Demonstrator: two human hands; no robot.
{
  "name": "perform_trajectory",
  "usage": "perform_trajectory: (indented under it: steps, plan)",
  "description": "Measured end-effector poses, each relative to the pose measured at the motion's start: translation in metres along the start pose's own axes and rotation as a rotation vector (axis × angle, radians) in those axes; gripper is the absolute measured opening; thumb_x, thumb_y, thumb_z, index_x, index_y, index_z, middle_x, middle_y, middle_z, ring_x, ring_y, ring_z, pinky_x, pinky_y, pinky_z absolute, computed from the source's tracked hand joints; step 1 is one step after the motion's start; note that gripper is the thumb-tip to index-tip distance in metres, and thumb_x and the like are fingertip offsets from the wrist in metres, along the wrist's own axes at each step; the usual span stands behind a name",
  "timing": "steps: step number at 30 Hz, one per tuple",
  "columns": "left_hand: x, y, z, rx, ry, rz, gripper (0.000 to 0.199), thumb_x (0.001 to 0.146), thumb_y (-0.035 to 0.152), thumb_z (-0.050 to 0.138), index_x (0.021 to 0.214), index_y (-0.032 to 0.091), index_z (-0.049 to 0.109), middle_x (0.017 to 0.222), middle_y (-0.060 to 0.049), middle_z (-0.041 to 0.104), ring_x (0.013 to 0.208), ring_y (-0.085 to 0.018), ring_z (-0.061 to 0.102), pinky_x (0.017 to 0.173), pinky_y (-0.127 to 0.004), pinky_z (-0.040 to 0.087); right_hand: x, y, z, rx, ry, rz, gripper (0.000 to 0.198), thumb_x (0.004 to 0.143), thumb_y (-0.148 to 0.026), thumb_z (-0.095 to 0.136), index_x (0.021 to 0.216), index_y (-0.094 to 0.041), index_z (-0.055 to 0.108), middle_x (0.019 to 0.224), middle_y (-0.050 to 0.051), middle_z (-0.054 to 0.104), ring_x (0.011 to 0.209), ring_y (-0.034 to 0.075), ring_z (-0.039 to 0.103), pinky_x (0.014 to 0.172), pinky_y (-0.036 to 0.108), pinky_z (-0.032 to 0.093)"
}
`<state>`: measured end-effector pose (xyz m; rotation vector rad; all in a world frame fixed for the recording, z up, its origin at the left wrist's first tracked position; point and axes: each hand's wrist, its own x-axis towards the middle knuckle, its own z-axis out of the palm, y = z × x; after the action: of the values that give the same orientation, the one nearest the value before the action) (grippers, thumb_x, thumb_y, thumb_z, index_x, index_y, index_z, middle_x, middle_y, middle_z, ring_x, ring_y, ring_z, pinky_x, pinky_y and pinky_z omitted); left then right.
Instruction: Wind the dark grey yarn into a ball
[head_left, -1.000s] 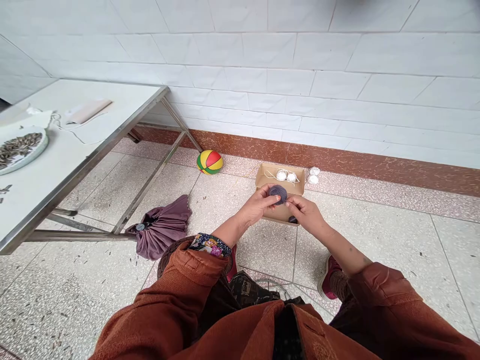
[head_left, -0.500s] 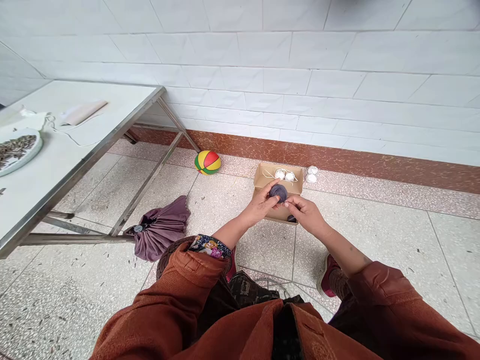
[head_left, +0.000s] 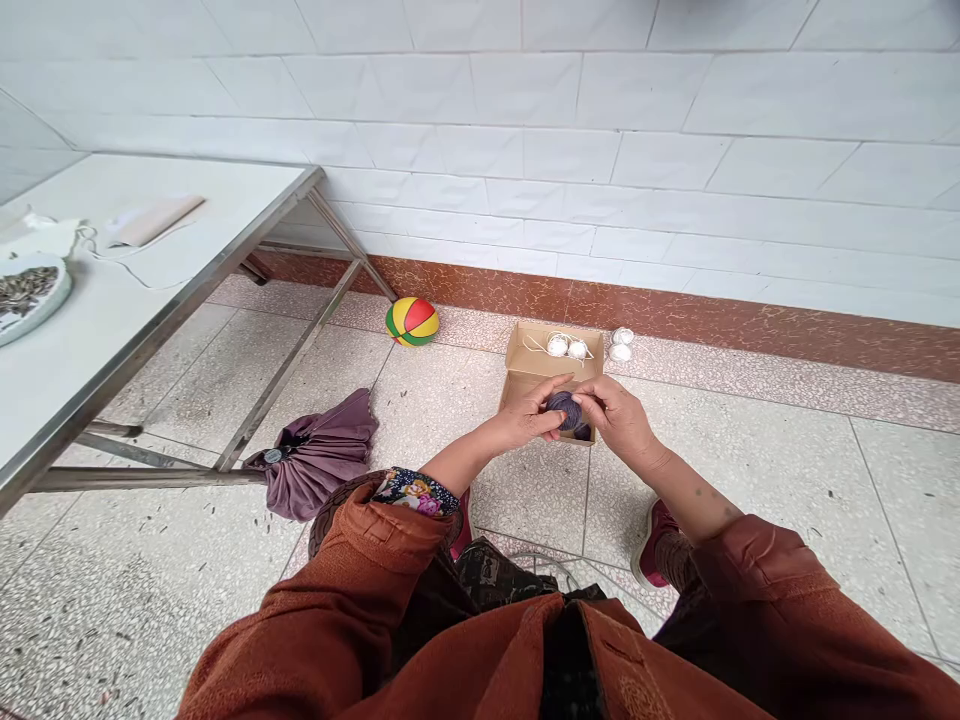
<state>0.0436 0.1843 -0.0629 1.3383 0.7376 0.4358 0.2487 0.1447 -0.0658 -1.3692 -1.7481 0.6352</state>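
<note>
My left hand (head_left: pixel 529 418) is wrapped round a dark grey-purple ball of yarn (head_left: pixel 562 410). Thumb and index fingertip of my right hand (head_left: pixel 611 415) pinch together at the ball's upper right edge, seemingly on its yarn; the strand itself is too thin to make out. Both hands are over the front half of an open cardboard box (head_left: pixel 523 350). Two small white yarn balls (head_left: pixel 567 346) with loose ends lie in the back half. Beneath my right fingers, another dark ball (head_left: pixel 583 431) shows partly in the front half.
More white balls (head_left: pixel 621 345) sit on the floor right of the box, by the wall. A colourful ball (head_left: pixel 412 321) rests near the leg of a metal-framed table (head_left: pixel 247 190). A folded purple umbrella (head_left: pixel 322 455) lies on the floor. The table bears a dish (head_left: pixel 56 297).
My right hand has moved from the lower right of the yarn ball up to its upper right edge. The left hand and ball have dropped slightly, still held.
</note>
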Motion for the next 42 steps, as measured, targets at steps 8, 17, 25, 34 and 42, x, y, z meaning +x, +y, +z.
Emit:
perform_trajectory:
  steps: [8, 17, 25, 34, 42]
  plan:
    - [-0.008, 0.011, 0.007, -0.381, -0.193, 0.027, 0.080, 0.084, 0.036, 0.073, 0.155, 0.038, 0.037, 0.125, -0.010, 0.060, 0.081, -0.013, 0.064, 0.070, -0.029, 0.052, 0.001, 0.000, 0.008, 0.153, 0.035, 0.134, 0.023, 0.097, -0.043, 0.054, 0.084, -0.024, 0.058, 0.077, 0.001, 0.063, 0.069, 0.019, 0.057, 0.069, 0.032, 0.047]
    - [0.000, 0.016, 0.004, -0.617, 0.070, 0.087, 0.057, 0.073, 0.034, 0.081, 0.124, 0.020, 0.064, 0.117, -0.011, 0.067, 0.090, -0.016, 0.065, 0.080, -0.030, 0.050, -0.007, -0.002, 0.017, 0.105, -0.085, 0.180, 0.021, 0.101, -0.040, 0.041, 0.095, -0.024, 0.052, 0.076, 0.001, 0.063, 0.067, 0.019, 0.059, 0.063, 0.031, 0.046]
    - [0.010, 0.003, -0.005, -0.205, 0.405, 0.086, 0.052, 0.072, 0.030, 0.078, 0.120, 0.019, 0.062, 0.107, -0.005, 0.067, 0.090, -0.014, 0.059, 0.082, -0.029, 0.046, -0.009, -0.014, 0.014, 0.114, -0.260, 0.019, 0.017, 0.098, -0.036, 0.051, 0.094, -0.024, 0.062, 0.085, 0.003, 0.068, 0.074, 0.019, 0.061, 0.070, 0.032, 0.048]
    - [0.009, -0.003, 0.005, -0.055, 0.171, 0.125, 0.067, 0.074, 0.030, 0.081, 0.134, 0.023, 0.051, 0.107, -0.005, 0.065, 0.093, -0.017, 0.060, 0.088, -0.035, 0.045, 0.006, -0.009, -0.011, 0.249, 0.058, 0.110, 0.021, 0.093, -0.043, 0.062, 0.090, -0.024, 0.069, 0.084, 0.003, 0.064, 0.076, 0.019, 0.057, 0.075, 0.034, 0.048]
    - [0.004, 0.006, 0.010, -0.327, -0.138, 0.216, 0.062, 0.080, 0.033, 0.080, 0.139, 0.030, 0.058, 0.134, -0.010, 0.062, 0.120, -0.024, 0.058, 0.095, -0.037, 0.047, 0.007, 0.000, -0.003, 0.317, -0.026, 0.277, 0.031, 0.093, -0.047, 0.057, 0.076, -0.022, 0.060, 0.076, 0.000, 0.060, 0.074, 0.018, 0.054, 0.072, 0.032, 0.044]
